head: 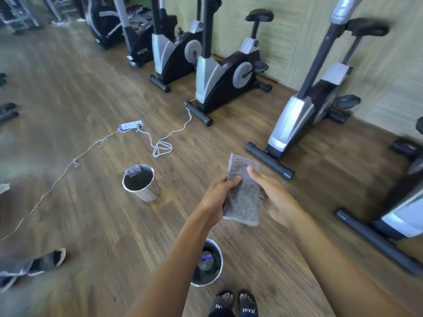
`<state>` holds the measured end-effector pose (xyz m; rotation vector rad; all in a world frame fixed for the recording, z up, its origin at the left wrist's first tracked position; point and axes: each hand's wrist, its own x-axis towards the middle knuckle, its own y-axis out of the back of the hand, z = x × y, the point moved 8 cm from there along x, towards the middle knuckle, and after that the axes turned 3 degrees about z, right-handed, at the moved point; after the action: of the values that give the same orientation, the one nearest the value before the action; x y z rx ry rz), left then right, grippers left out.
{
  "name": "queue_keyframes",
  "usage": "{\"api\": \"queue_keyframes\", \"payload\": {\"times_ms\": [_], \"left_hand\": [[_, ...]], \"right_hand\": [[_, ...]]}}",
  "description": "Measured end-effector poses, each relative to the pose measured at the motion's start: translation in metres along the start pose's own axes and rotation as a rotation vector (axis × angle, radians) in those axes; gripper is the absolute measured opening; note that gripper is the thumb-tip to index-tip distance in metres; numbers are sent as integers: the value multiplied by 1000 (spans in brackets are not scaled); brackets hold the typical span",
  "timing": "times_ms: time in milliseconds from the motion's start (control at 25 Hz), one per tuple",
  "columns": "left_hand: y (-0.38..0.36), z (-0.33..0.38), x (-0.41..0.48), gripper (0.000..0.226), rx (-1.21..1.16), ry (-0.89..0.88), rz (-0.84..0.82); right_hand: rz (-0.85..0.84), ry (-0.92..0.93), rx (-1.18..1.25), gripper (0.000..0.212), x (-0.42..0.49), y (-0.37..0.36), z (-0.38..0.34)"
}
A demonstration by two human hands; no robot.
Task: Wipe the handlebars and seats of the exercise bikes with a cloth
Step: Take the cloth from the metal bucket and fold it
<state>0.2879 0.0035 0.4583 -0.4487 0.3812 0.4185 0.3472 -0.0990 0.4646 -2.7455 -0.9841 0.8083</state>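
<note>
The cloth (pixel 242 193) is folded and held between the 2 hands in front of the body, with its long axis pointing away from the person. The left hand (pixel 217 197) pinches its left edge, thumb on top. The right hand (pixel 277 200) lays its thumb over the far right corner, and its fingers are mostly hidden under the cloth.

The nearest bike (pixel 295 115) stands ahead and to the right, so the right hand is nearer to it. Its seat (pixel 366 27) is high up, well apart from the cloth, and its handlebars are out of view.

On the wooden floor (pixel 80 88) stand 2 metal buckets, 1 to the left (pixel 148 193) and 1 by the feet (pixel 219 255). More bikes line the wall (pixel 297 42).
</note>
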Motion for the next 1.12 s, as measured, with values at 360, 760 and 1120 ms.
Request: {"api": "queue_keyframes", "payload": {"times_ms": [360,760,1120], "left_hand": [[-134,-48,13,45,482,230,-669],[-319,-146,-55,28,799,143,-944],[-467,-267,-137,69,191,892,-552]], "right_hand": [[629,209,545,35,-82,132,-11],[1091,504,687,21,-273,272,25],[1274,744,391,30,-411,345,13]]}}
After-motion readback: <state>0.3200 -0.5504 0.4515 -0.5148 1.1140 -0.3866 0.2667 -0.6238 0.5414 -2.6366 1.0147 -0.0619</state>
